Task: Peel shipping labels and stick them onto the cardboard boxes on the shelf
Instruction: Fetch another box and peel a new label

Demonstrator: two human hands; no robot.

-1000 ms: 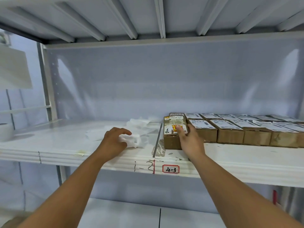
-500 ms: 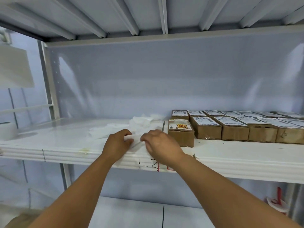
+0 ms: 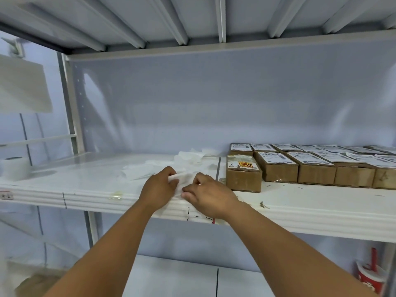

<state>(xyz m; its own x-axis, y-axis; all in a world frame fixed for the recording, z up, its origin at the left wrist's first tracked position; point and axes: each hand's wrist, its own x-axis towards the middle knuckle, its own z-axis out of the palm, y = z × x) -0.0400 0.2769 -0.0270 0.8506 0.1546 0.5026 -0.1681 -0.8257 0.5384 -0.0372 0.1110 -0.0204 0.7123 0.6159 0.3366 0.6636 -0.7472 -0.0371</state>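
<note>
**White label sheet pinched in both hands, one box left to cover**

White shelf [image 3: 85, 189] runs the whole width in front of me. The labelled boxes [image 3: 315, 170] stand in rows toward three o'clock. At the near end of that row the unlabelled box [image 3: 243, 179] sits slightly forward, its top showing only old tape and a red-and-yellow sticker. A loose pile of backing paper [image 3: 188, 159] lies at twelve o'clock from my hands.

My left hand [image 3: 158, 187] has its fingers curled round the label sheet [image 3: 182, 179]. My right hand [image 3: 211, 197] nips the sheet's near edge between thumb and fingertips. The sheet is held between the two, just above the front lip of the shelf, with the bare box at about two o'clock.

The risks, as I judge them:
- **Tearing or curling:** the label could tear or fold onto its own glue if I pull too fast or at a slant.
- **Wrong layer:** thin white paper against a white shelf makes it easy to grab backing and label together.
- **Snagging:** a freed sticky face could catch the scrap pile.

A second ago my right hand was over on the bare box, fingers on its top, while my left alone held the paper. Since then the right has come across to nine o'clock of the box and joined the left on the sheet.
</note>
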